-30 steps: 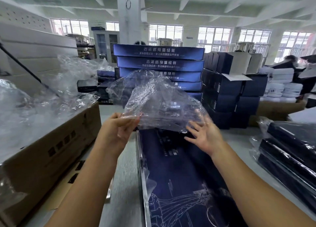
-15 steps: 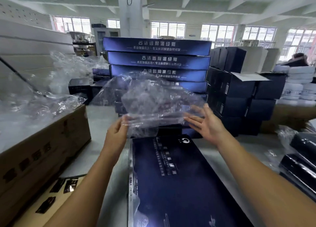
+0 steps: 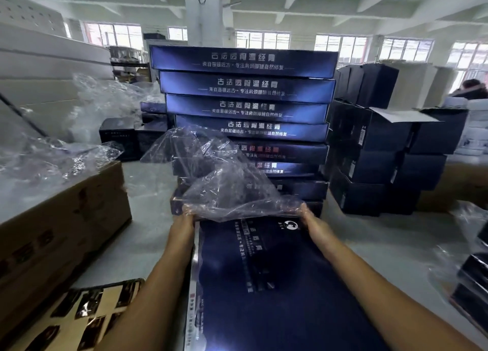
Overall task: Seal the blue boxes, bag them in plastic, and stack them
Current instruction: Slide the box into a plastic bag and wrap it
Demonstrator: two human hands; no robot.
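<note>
A long dark blue box [image 3: 266, 276] lies lengthwise on the table in front of me, its far end near a tall stack of blue boxes [image 3: 245, 107]. A clear plastic bag [image 3: 227, 181] billows above that far end, its mouth at the box's edge. My left hand [image 3: 183, 224] grips the bag's mouth at the box's far left corner. At the far right corner my right hand [image 3: 311, 222] grips the bag's other side. Fingertips of both hands are hidden under the plastic.
A brown carton [image 3: 58, 232] heaped with loose plastic bags [image 3: 39, 163] stands at the left. Small dark boxes [image 3: 375, 160] are piled at the right, bagged boxes [image 3: 472, 279] at the right edge. A sheet of black labels [image 3: 87, 308] lies at bottom left. A person [image 3: 472, 89] sits far right.
Both hands have moved forward and down with the bag, from holding it spread in the air to setting its mouth at the box's far end. My right hand has closed on the plastic.
</note>
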